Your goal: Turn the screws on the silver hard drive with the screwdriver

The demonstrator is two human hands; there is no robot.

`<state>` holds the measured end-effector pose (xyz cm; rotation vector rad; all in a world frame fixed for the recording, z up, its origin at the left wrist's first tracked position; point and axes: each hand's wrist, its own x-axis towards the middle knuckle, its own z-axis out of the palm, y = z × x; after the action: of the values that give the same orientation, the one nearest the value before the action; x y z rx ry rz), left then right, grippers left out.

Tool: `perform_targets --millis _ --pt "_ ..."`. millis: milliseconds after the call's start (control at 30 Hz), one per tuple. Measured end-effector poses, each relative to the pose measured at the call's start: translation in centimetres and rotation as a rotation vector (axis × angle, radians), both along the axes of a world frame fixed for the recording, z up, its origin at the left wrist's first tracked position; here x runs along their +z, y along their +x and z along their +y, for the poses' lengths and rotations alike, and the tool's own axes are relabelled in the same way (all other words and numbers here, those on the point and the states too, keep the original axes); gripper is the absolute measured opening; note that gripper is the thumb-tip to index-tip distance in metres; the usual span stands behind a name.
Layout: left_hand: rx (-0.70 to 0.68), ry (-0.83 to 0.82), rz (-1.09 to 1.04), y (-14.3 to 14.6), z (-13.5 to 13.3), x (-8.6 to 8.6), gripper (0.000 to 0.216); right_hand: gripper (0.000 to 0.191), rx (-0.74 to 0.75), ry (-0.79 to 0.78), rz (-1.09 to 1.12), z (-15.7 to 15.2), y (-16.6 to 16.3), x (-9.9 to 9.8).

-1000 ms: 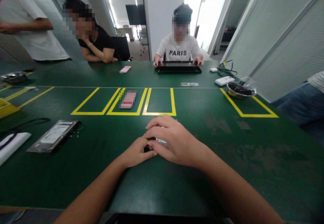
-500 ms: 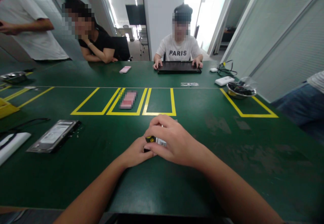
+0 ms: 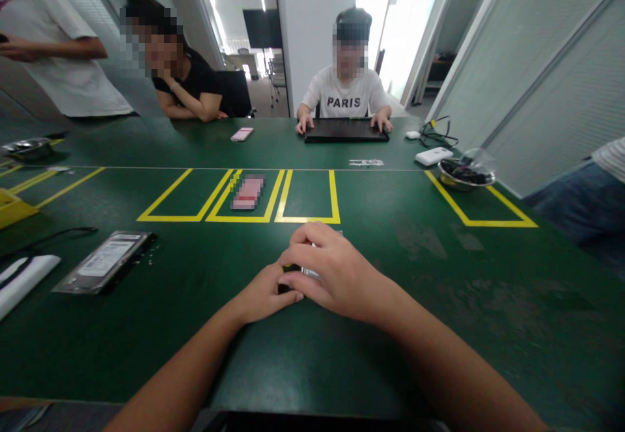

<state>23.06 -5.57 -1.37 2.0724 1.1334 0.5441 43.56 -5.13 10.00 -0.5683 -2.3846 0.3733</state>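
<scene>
In the middle of the near table, my right hand (image 3: pixel 336 269) arches over my left, with its thumb and fingers closed around a small black-and-yellow object (image 3: pixel 291 268). Only bits of that object show between the fingers, so its kind stays unclear. Behind the right fingers a silver piece (image 3: pixel 311 272) peeks out, mostly covered. My left hand (image 3: pixel 263 294) lies low against the same spot, its thumb curled inward. Whatever the left fingers grip is hidden by the right hand.
Left on the green table (image 3: pixel 342 367) lie a hard drive (image 3: pixel 107 259) and a white device (image 3: pixel 29 279). A pink phone (image 3: pixel 249 191) sits inside yellow tape. A metal bowl (image 3: pixel 466 178) of dark parts stands right. Opposite, a person's hands (image 3: pixel 381 121) rest on a black panel (image 3: pixel 346 131).
My hands stay in nearly the same place. The right fingers have shifted slightly over the black-and-yellow object, and less of its yellow shows.
</scene>
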Motion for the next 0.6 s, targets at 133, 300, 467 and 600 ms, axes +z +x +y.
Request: perform_targets --millis 133,300,467,600 --pt "0.009 -0.006 0.026 -0.07 0.07 -0.52 0.023 0.015 0.035 0.024 -0.014 0.13 0.01 -0.06" --pt "-0.004 0.020 -0.029 0.18 0.03 -0.01 0.025 0.017 0.057 0.019 -0.007 0.09 0.04 -0.08" --pt "-0.003 0.008 0.018 0.06 0.04 0.08 0.022 0.014 0.011 0.013 0.006 0.10 0.00 -0.12" --pt "-0.003 -0.001 0.043 -0.06 0.10 -0.29 0.021 0.014 0.041 0.026 -0.007 0.25 0.04 -0.18"
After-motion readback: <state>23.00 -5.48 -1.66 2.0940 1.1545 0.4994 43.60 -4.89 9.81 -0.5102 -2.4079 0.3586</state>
